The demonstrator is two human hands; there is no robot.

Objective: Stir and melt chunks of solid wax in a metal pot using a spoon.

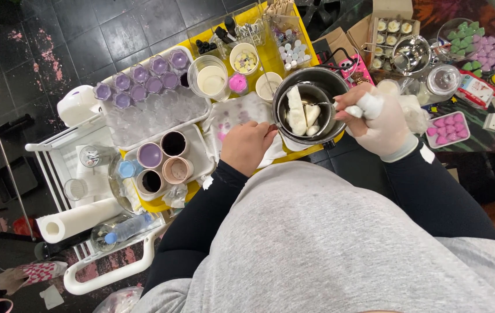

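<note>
Pot (311,110): on the yellow cart top (270,55), holding white wax chunks (299,110); likely rigid, heavy.
Left hand (246,146): closed on the pot's handle.
Right hand (375,122): gloved, pinching a white lump over the rim.

My left hand (246,146) is hemmed in; cups on a tray (163,165) crowd nine o'clock, a white tub (209,78) blocks eleven; the metal pot (311,107) (chunks of white wax inside) walls off two o'clock; room opens only at six, toward my body.
</note>
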